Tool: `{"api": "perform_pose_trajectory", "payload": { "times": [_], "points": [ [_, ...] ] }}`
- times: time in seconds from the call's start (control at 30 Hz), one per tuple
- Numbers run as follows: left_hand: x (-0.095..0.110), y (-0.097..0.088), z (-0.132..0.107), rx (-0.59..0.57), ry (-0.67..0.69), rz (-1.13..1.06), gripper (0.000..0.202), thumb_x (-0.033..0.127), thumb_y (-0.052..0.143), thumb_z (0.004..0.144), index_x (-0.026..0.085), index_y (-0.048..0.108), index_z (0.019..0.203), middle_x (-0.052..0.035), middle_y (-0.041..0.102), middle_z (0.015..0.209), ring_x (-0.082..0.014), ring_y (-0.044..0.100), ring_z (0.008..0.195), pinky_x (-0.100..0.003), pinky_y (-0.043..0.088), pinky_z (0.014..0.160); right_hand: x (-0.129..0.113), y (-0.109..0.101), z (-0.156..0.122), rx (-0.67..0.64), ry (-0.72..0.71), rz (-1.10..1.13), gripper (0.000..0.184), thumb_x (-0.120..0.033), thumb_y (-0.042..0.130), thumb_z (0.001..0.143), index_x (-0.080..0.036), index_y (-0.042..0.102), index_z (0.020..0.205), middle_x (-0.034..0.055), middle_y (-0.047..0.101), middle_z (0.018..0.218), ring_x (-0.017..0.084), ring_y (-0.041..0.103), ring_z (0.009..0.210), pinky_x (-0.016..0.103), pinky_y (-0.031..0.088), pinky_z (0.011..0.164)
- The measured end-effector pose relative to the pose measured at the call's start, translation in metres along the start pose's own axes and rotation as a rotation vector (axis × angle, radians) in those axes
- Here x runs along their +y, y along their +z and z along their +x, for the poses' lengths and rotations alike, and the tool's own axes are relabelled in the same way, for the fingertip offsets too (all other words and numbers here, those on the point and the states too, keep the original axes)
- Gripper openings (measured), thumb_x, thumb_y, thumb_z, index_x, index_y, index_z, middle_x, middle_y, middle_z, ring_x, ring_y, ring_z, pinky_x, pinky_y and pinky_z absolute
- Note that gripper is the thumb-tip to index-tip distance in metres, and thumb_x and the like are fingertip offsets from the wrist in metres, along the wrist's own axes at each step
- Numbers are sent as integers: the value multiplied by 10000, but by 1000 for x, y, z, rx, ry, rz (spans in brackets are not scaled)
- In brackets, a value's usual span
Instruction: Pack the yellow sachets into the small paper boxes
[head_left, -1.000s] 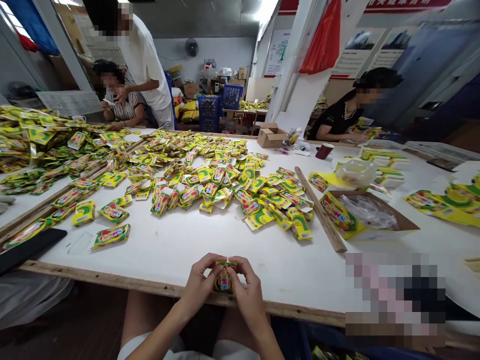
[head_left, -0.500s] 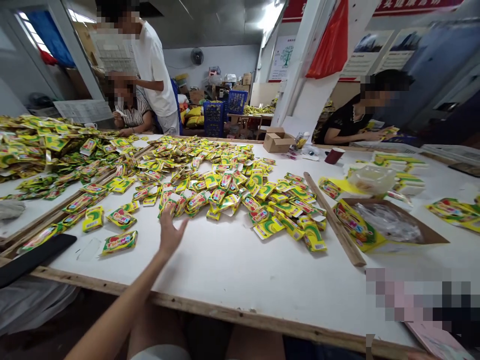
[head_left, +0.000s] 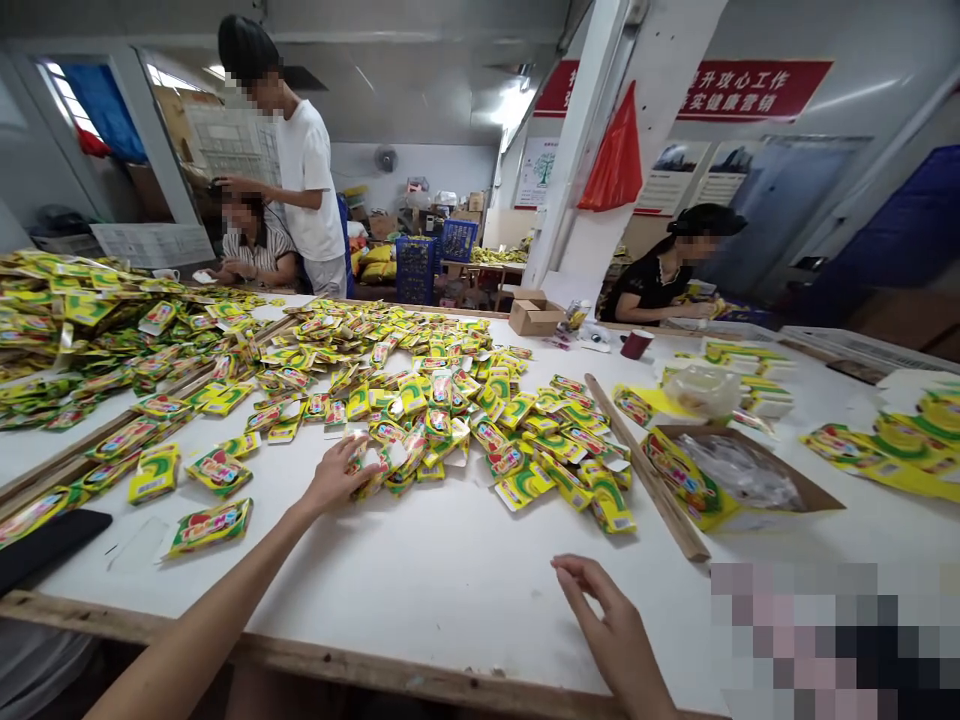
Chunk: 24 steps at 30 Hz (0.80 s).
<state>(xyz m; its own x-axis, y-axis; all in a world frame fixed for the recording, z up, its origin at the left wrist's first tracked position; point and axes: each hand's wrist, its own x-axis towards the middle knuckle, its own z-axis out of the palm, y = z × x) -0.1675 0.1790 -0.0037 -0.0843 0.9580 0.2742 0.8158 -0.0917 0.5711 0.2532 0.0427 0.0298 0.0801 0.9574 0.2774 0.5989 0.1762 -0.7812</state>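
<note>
My left hand (head_left: 339, 478) is at the near edge of a heap of small yellow-green cartons (head_left: 416, 395), its thumb and fingers closed around a carton (head_left: 370, 460) with a white end flap. The fingers partly hide that carton. Lower right, my right hand (head_left: 604, 615) hovers above the white table (head_left: 450, 580); its thumb and fingertips come together with nothing visible between them. Several loose cartons lie left of my left arm, among them one flat carton (head_left: 208, 527) with bright lettering.
A wooden strip (head_left: 649, 470) borders the heap on the right; beyond stands an open display box (head_left: 739, 480) holding clear plastic. A bigger carton pile (head_left: 67, 310) lies left. There is a brown cardboard box (head_left: 536, 315) and a dark red cup (head_left: 636, 344) behind. Three people are across the table.
My left hand has gone from spread fingers to closing on a carton at the heap's edge. My right hand has come into view at the lower right. The camera view has tilted up and turned right.
</note>
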Motion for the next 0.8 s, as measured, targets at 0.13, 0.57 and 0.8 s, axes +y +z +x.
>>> {"api": "perform_pose_trajectory", "payload": {
  "times": [0.13,0.57,0.8],
  "points": [
    [-18,-17,12,51,-3,-60,688,624,468,820,222,421,1377,-96,404,1427,-273,350,1331,-434,274,1104,12,5,56,51,-80,13,404,-518,514,834,-162,651,969,122,651,1028,228,622,953,354,526,809],
    [-56,22,56,91,33,-155,599,552,486,851,216,448,1345,-104,387,1446,-279,306,1370,-478,253,1125,-3,116,256,-18,-226,-282,513,-534,465,857,-152,602,1170,148,487,1302,267,411,1250,407,313,1053],
    [-60,23,54,90,50,-177,576,517,489,868,212,426,1352,-95,432,1412,-246,346,1346,-440,269,1128,-13,165,288,-191,-99,-544,618,-610,477,830,-257,517,1336,130,504,1325,401,126,1378,657,200,979]
  ]
}}
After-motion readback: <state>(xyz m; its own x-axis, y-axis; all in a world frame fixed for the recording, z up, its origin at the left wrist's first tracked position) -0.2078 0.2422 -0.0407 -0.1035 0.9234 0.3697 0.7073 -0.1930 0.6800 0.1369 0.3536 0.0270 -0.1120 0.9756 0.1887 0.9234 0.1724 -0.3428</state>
